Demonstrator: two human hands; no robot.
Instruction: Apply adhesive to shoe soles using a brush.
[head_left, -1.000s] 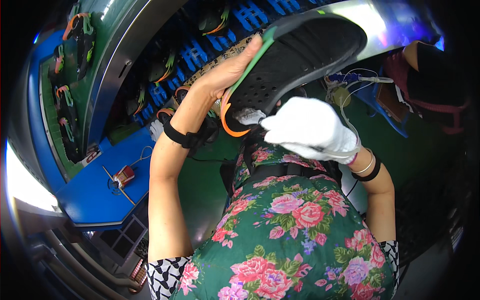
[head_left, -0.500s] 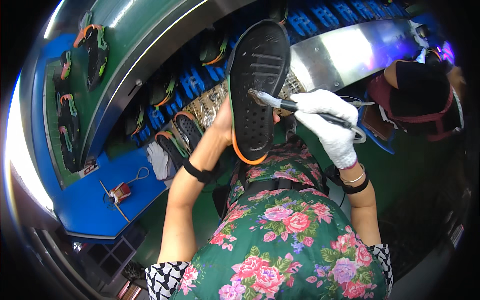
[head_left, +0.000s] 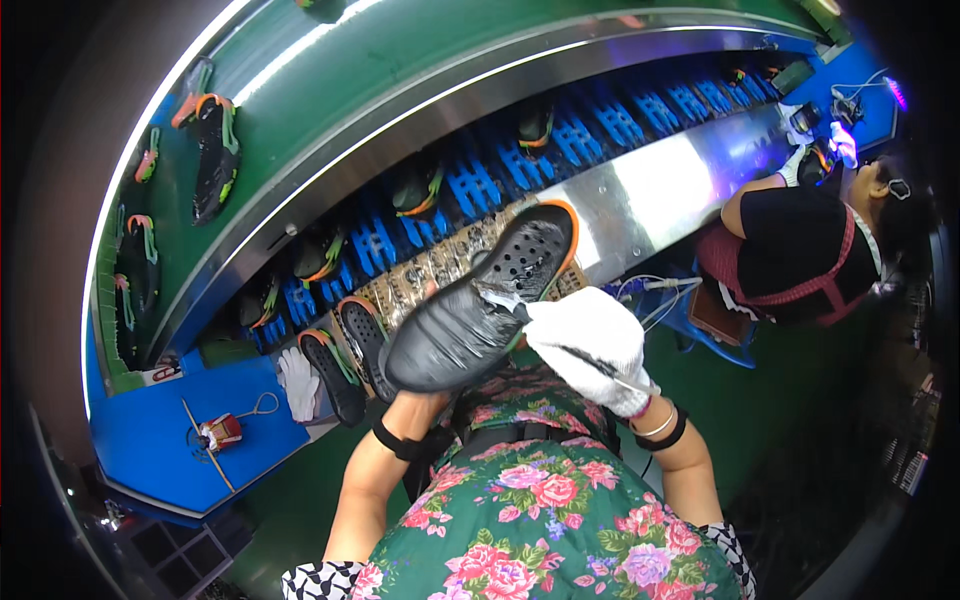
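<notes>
A black shoe sole (head_left: 455, 335) with an orange and green edge is held up slantwise in front of me. Its end with several holes points to the upper right, its ridged end to the lower left. Bare and mostly hidden behind the sole, my left hand (head_left: 416, 402) supports it from below; a fingertip shows at its far edge. My right hand (head_left: 590, 345), in a white knitted glove, is closed around a brush (head_left: 498, 295). The brush's tip touches the sole near the holes, and its thin handle slants back across the glove.
Two similar soles (head_left: 332, 375) and a white glove (head_left: 298, 383) lie at the left, beside a blue table (head_left: 150, 435). Ahead runs a rack of blue holders (head_left: 475, 185) carrying shoe parts, below a green conveyor (head_left: 420, 45). Another person (head_left: 790, 240) works at the right.
The sole has been lowered and turned, so its orange-edged end now points to the upper right. My brush hand has moved down and left with it. The view has shifted, showing more conveyor.
</notes>
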